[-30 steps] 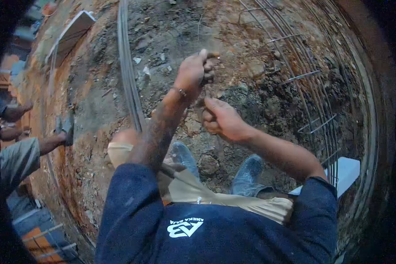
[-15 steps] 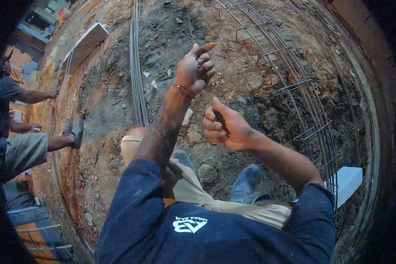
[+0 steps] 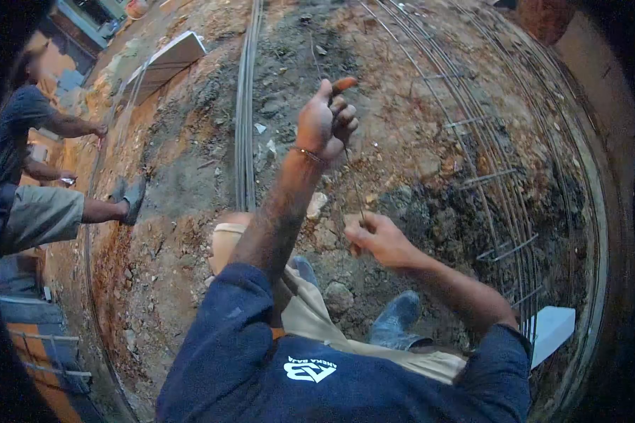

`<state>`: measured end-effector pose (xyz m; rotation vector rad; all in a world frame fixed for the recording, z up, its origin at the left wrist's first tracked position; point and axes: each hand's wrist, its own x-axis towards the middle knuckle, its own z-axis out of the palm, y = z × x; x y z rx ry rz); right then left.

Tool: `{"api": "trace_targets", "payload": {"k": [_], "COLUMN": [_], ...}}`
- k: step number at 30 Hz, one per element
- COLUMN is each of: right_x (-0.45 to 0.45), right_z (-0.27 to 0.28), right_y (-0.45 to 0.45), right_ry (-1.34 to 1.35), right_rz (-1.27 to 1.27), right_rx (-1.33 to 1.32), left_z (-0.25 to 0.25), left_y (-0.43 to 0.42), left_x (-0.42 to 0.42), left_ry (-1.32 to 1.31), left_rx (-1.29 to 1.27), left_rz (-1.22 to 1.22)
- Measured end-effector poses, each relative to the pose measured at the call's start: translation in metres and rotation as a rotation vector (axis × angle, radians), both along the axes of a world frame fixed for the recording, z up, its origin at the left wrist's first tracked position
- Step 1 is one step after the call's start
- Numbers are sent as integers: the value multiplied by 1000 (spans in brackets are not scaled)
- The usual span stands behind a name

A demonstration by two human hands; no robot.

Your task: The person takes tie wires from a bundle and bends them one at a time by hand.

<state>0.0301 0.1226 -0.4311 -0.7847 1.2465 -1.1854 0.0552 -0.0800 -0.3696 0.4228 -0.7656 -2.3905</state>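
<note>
A thin dark wire (image 3: 355,178) runs between my two hands, and its upper end sticks out past my left hand (image 3: 326,121) over the dirt. My left hand, a bracelet at its wrist, is curled around the wire, thumb and index finger pointing up and away. Lower and to the right, my right hand (image 3: 379,241) pinches the wire near its lower part. Both hands are above the ground, in front of my knees.
Long steel rods (image 3: 247,106) lie to the left; a rebar cage with stirrups (image 3: 480,148) runs along the right. White blocks (image 3: 554,335) (image 3: 173,60) rest on the rocky soil. A co-worker (image 3: 32,155) is at the far left.
My right hand has moved down from the left hand, and its fingers have closed into a pinch. The wire now shows stretched between the hands. The view has shifted slightly.
</note>
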Motion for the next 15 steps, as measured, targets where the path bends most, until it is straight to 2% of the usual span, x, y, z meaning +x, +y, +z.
{"api": "trace_targets", "payload": {"k": [2, 3, 5, 6, 9, 11, 13, 14, 15], "right_x": [-1, -1, -2, 1, -6, -9, -13, -16, -21], "right_z": [-7, -5, -1, -11, -24, -21, -15, -18, -19], "right_y": [3, 3, 7, 9, 11, 13, 12, 13, 12], "right_ry": [-269, -263, 299, 657, 780, 740, 647, 260, 258], "right_rz": [39, 46, -62, -253, -371, -378, -226, -64, -68], "right_rx": [118, 113, 154, -137, -262, -203, -209, -42, -34], "left_z": [-2, -1, 0, 1, 1, 2, 7, 6, 4], "left_y": [-2, -1, 0, -2, -8, -10, -10, -12, -16], "left_x": [1, 1, 2, 2, 4, 4, 5, 6, 8], "left_ry": [-12, -7, -31, -42, -2, 5, -21, 8, 5], "left_rx": [-8, -14, 0, -15, 4, 11, 17, 30, 38], "left_rz": [3, 10, 38, 79, 97, 105, 164, 164, 158]}}
